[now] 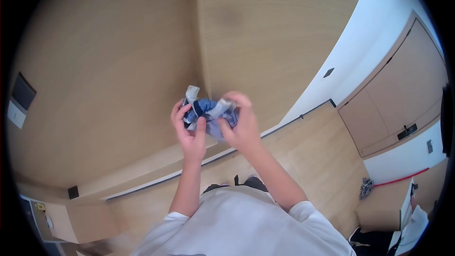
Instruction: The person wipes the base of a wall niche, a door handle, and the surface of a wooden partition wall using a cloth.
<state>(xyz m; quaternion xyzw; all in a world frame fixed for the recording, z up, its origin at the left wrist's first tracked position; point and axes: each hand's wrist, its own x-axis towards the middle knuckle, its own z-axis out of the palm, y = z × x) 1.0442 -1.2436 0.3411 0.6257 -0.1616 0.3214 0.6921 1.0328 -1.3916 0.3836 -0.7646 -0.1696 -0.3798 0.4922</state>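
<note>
A crumpled bundle of soft, cloth-like pieces (204, 106) in blue, navy and lavender is held up in front of my chest. Pale grey strips stick out of its top and sides; their material is hard to make out. My left hand (190, 135) grips the bundle's left side, thumb in front and fingers curled around the edge. On the other side my right hand (244, 125) is closed round the lavender part and a pale grey piece. My palms and fingers hide part of the bundle.
A tan wood-look panel (265, 23) rises close in front of me. To the right are a door (398, 85) with a dark handle and a mop head (366, 187) near a red pole. A tan box-shaped piece (90, 223) stands at lower left.
</note>
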